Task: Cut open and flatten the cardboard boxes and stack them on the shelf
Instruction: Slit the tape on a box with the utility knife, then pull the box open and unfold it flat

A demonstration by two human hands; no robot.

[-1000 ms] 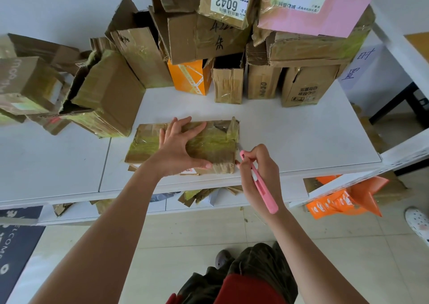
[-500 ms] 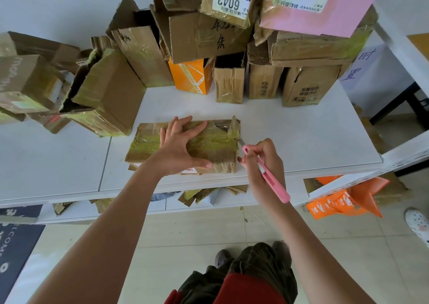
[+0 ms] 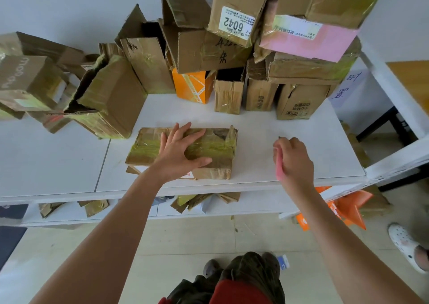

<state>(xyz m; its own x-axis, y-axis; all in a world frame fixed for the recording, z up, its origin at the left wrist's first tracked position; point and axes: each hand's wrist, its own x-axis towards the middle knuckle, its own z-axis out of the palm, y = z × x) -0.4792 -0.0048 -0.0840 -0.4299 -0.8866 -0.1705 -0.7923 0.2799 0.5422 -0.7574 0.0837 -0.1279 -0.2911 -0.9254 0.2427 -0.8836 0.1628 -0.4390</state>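
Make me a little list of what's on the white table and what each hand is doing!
left hand: flat on the taped box, fingers spread
right hand: gripping a pink cutter, apart from the taped box
table: white, holds the taped box near its front edge
box pile: stacked at the back of the table
orange box: under the pile
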